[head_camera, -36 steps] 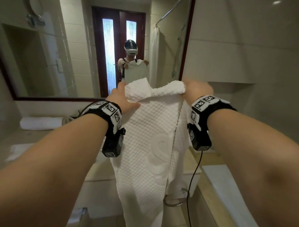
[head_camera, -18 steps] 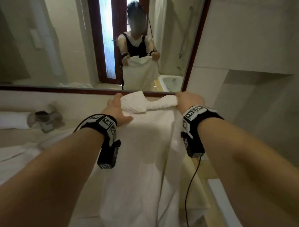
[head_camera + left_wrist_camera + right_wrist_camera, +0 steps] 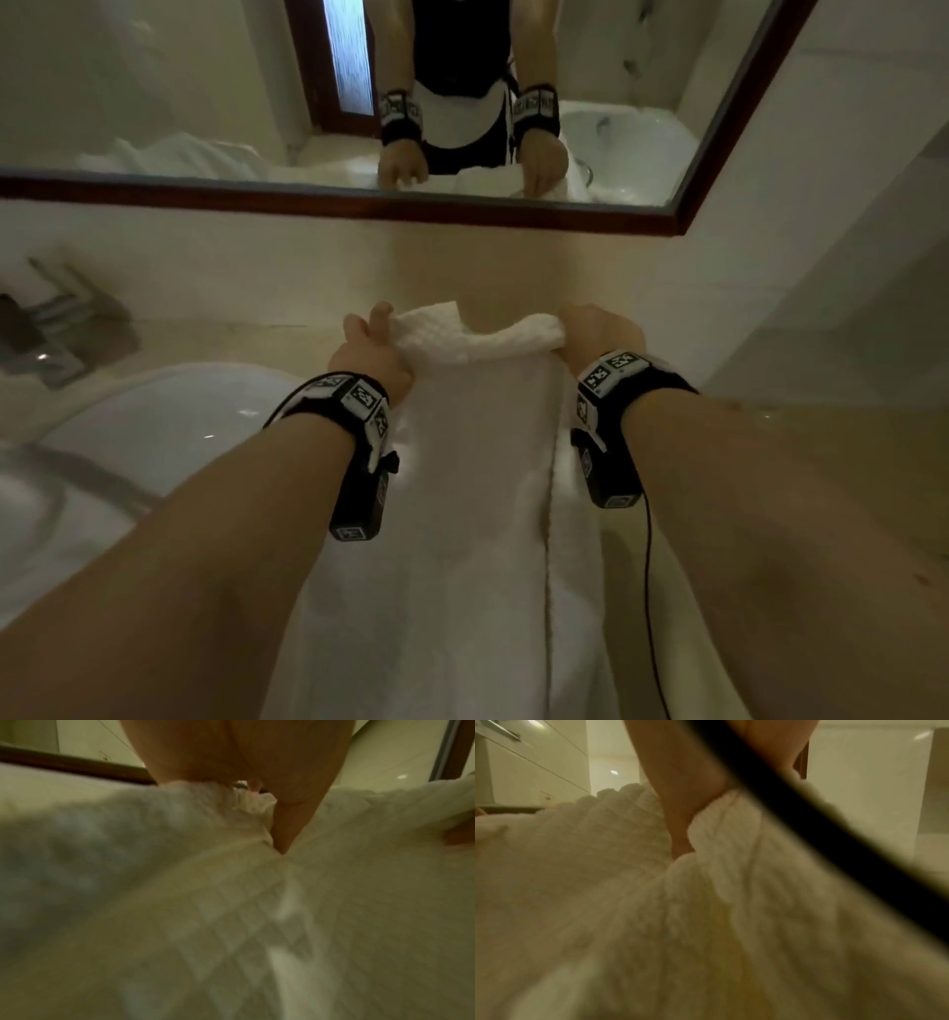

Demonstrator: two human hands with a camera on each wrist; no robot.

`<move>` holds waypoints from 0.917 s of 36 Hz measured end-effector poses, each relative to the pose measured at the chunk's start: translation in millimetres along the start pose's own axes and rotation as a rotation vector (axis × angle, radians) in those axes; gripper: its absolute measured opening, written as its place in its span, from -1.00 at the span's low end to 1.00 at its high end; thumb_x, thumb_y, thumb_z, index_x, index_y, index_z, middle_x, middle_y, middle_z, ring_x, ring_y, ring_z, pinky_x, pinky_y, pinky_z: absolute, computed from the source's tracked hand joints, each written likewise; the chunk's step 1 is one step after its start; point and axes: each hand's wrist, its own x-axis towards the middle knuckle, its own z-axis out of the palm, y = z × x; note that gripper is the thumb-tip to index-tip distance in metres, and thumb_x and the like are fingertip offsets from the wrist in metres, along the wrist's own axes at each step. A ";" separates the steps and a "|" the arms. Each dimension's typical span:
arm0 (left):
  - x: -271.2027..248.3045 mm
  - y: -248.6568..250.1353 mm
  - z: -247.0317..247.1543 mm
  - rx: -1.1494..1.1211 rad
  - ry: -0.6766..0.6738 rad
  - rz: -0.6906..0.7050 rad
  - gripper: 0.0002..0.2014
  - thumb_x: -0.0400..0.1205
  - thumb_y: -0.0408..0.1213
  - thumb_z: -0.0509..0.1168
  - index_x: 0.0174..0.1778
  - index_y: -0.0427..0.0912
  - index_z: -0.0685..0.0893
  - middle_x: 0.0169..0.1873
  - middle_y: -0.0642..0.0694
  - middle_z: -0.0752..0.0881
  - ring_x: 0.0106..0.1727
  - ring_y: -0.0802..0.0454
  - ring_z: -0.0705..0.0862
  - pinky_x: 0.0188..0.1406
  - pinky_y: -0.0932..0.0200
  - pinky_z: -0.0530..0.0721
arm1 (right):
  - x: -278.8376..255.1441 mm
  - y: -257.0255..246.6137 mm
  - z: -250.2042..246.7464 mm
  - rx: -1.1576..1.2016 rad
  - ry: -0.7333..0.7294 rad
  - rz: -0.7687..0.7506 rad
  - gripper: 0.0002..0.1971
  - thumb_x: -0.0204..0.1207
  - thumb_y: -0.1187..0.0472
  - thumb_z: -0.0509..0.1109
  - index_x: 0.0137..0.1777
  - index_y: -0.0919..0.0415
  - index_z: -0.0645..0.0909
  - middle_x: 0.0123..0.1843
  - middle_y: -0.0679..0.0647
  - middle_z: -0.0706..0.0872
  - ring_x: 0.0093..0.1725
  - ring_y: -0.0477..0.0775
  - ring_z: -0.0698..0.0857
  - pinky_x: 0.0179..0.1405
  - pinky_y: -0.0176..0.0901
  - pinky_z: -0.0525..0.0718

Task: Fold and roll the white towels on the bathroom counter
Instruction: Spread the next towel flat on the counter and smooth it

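A white quilted towel [image 3: 477, 514], folded into a long strip, stretches from the counter's back edge toward me. My left hand [image 3: 372, 349] pinches its far left corner, and my right hand [image 3: 590, 334] grips the far right corner. The top edge [image 3: 477, 339] is bunched between the two hands. In the left wrist view my thumb [image 3: 287, 825] presses into the towel [image 3: 231, 912]. The right wrist view shows my hand [image 3: 680, 825] clamped on folds of the towel [image 3: 654, 912], with a black cable [image 3: 808, 817] crossing in front.
A white sink basin [image 3: 154, 426] lies left of the towel, with a chrome tap [image 3: 56, 334] behind it. The mirror [image 3: 205, 77] with a dark wooden frame [image 3: 359, 200] runs along the back wall. Beige counter [image 3: 770, 437] shows to the right.
Both hands have lowered the towel from hanging in the air down onto the counter, keeping hold of its top corners. My head has tilted down toward the counter.
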 end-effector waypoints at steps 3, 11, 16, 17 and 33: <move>14.9 -6.6 15.5 0.189 0.054 0.027 -0.33 0.61 -0.18 0.24 0.58 0.04 0.04 0.34 -0.17 0.26 0.18 -0.21 0.51 0.14 -0.02 0.52 | 10.5 -5.9 22.9 0.003 0.078 -0.002 -0.66 0.60 0.14 0.27 0.37 0.08 0.46 0.32 0.11 0.55 0.26 0.19 0.55 0.14 0.02 0.48; 26.3 0.7 37.1 0.345 -0.124 0.199 -0.64 0.64 -0.28 0.19 0.38 -0.07 0.47 0.43 -0.14 0.33 0.40 -0.16 0.39 0.36 0.03 0.45 | -10.0 7.2 46.7 0.046 -0.123 -0.060 -0.30 0.51 -0.01 0.37 0.60 0.02 0.15 0.54 0.13 0.24 0.47 0.21 0.33 0.39 0.02 0.33; 11.0 21.7 55.4 0.293 -0.492 0.287 -0.63 0.72 -0.28 0.11 0.47 -0.08 0.44 0.48 -0.15 0.37 0.45 -0.14 0.44 0.45 0.07 0.43 | -34.6 26.7 39.7 0.103 -0.399 0.034 -0.61 0.63 0.10 0.26 0.42 0.19 0.43 0.41 0.18 0.50 0.34 0.19 0.54 0.28 -0.13 0.49; 5.8 25.1 60.7 0.295 -0.536 0.310 -0.61 0.73 -0.24 0.12 0.50 -0.05 0.42 0.51 -0.13 0.35 0.48 -0.12 0.41 0.46 0.08 0.41 | -39.9 31.2 43.1 0.080 -0.452 0.056 -0.61 0.65 0.08 0.22 0.42 0.22 0.46 0.42 0.19 0.52 0.38 0.18 0.53 0.31 -0.13 0.47; -33.7 38.2 140.8 0.589 -0.624 0.327 -0.27 0.65 0.16 0.08 0.60 0.31 -0.26 0.61 0.01 -0.42 0.64 -0.25 -0.33 0.59 -0.34 -0.13 | -109.1 57.0 113.0 0.168 -0.646 0.337 -0.35 0.66 0.18 0.24 0.65 0.24 0.01 0.63 0.22 0.20 0.57 0.20 0.30 0.45 -0.04 0.40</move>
